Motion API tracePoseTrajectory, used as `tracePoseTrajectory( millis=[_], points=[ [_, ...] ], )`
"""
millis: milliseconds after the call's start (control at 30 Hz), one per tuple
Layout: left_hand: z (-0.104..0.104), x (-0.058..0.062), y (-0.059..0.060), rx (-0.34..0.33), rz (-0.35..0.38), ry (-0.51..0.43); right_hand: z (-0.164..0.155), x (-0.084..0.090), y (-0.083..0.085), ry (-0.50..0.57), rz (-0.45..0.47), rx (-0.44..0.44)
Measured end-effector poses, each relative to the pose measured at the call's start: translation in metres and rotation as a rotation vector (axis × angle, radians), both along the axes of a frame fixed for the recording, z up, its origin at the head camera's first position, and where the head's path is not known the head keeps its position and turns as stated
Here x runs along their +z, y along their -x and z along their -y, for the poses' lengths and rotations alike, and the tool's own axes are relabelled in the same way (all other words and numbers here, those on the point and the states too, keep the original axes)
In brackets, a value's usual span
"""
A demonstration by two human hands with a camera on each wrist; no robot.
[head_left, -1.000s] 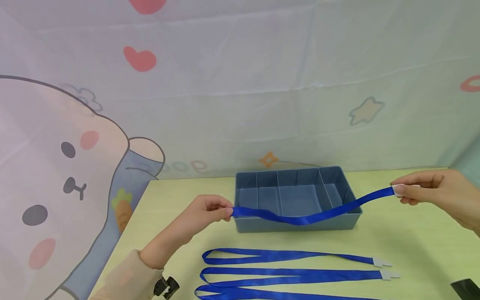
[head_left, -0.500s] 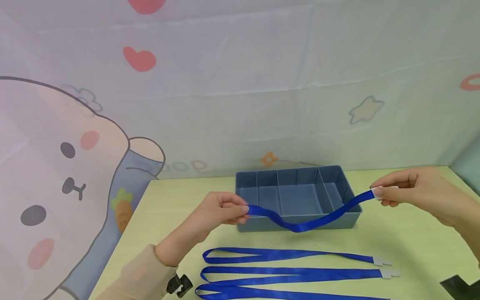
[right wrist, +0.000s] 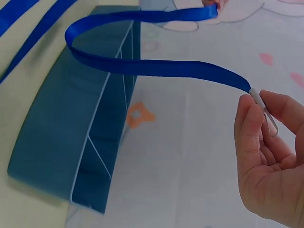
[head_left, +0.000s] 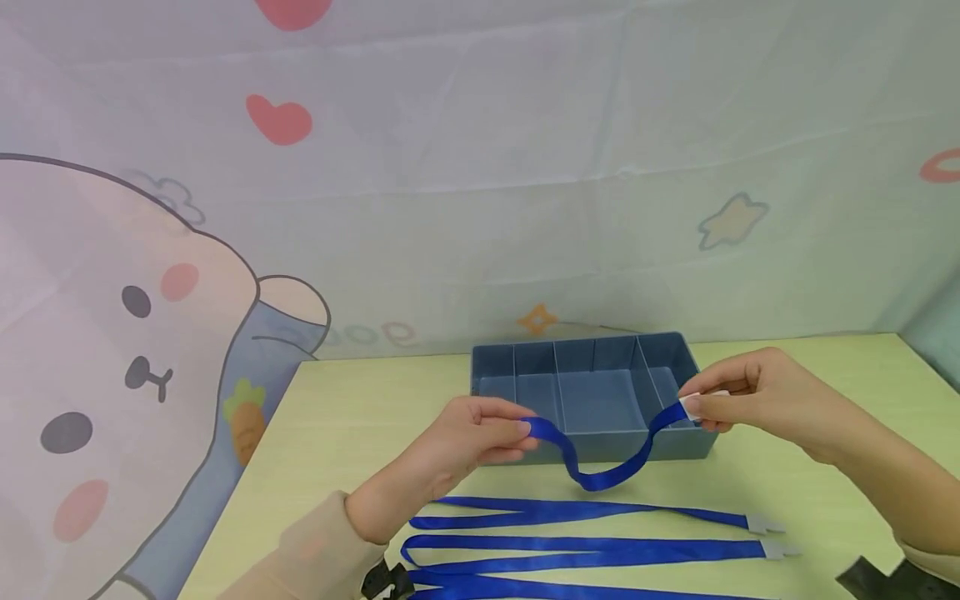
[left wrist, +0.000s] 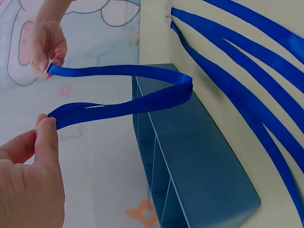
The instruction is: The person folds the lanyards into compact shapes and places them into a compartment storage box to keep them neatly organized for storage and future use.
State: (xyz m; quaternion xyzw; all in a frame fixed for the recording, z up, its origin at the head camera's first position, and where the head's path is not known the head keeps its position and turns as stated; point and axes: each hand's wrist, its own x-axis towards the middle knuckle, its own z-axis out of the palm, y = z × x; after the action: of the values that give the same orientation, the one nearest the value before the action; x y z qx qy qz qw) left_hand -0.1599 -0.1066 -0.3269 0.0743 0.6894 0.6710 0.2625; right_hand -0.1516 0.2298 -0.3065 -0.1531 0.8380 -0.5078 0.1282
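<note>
A blue lanyard [head_left: 600, 482] hangs in a sagging curve between the two hands, in front of the box's near wall. My left hand [head_left: 480, 437] pinches its looped end between thumb and fingers. At the other end, my right hand [head_left: 757, 400] pinches the white plastic clip [right wrist: 259, 102]. Behind the held strap stands a blue-grey divided box [head_left: 600, 396], its compartments bare in the head view. Several more blue lanyards [head_left: 600, 546] lie side by side on the table nearer to me, their white clips [head_left: 776, 548] pointing right.
The pale yellow-green table [head_left: 360, 392] reaches back to a cloth backdrop [head_left: 480, 183] printed with a cartoon animal and hearts. The box stands close to that backdrop. Below the hands, the nearest lanyard runs past the bottom edge of the head view.
Both hands have moved toward each other, the left rightward and the right leftward and slightly down. The held lanyard has gone from nearly stretched to a deep sag.
</note>
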Motion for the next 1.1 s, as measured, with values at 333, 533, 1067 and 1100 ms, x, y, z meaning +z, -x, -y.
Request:
tracePoseTrajectory(
  millis=[333,533,1067,1100],
  points=[
    [-0.011,-0.007,0.0,0.003,0.014,-0.045,0.035,-0.001,-0.001,0.077,0.043,0.04],
    [-0.014,-0.01,0.002,0.007,0.015,-0.068,0.05,-0.003,0.001,0.103,0.059,0.021],
    [-0.03,-0.013,0.001,-0.039,-0.012,-0.088,0.086,-0.012,0.005,0.171,0.083,0.044],
    [-0.031,-0.013,0.001,-0.043,-0.013,-0.092,0.087,-0.012,0.005,0.175,0.086,0.043]
  ],
)
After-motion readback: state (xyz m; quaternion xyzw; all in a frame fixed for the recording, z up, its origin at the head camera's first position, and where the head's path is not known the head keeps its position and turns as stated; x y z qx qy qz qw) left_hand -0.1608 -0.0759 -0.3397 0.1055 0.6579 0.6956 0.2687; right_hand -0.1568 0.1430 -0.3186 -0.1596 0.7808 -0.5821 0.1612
